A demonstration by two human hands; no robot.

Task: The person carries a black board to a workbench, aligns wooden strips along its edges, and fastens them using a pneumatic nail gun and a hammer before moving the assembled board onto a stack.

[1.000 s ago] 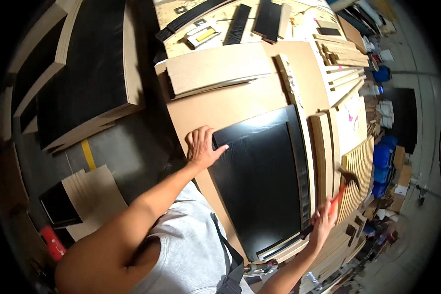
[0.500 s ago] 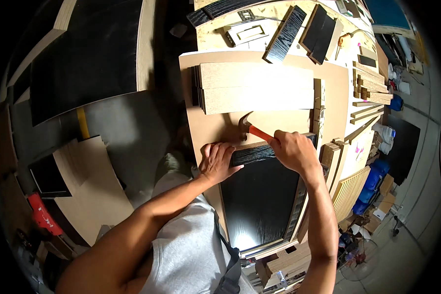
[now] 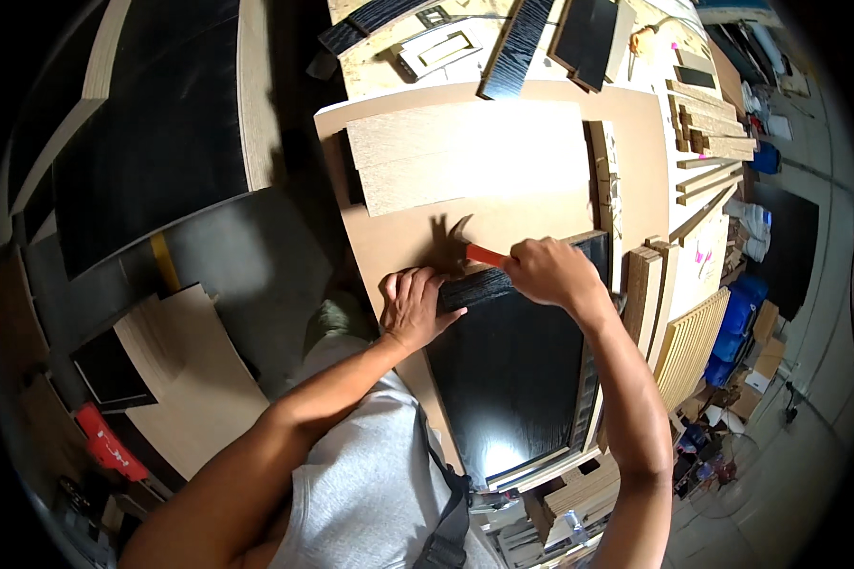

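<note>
A hammer (image 3: 487, 255) with an orange handle is gripped in my right hand (image 3: 552, 272), fingers closed round the handle. Its dark claw head stands above the far rail of a shallow black wooden box (image 3: 512, 379), close to the rail's left end. My left hand (image 3: 414, 308) holds the far left corner of that box, thumb on the inner side and fingers over the outer side. The box has a glossy black inside and raised edges. Whether a nail stands under the hammer cannot be made out.
Beyond the box lies a stack of pale wooden boards (image 3: 465, 156) on a brown sheet (image 3: 380, 242). Black strips (image 3: 517, 47) and a white rectangular frame (image 3: 439, 50) lie farther back. Wood strips (image 3: 716, 123) are piled at the right. Large black panels (image 3: 152, 142) stand at the left.
The hammer head has shifted slightly away from the rail, and my right hand has moved a little with it. My left hand keeps its hold on the corner. The whole view has shifted slightly.
</note>
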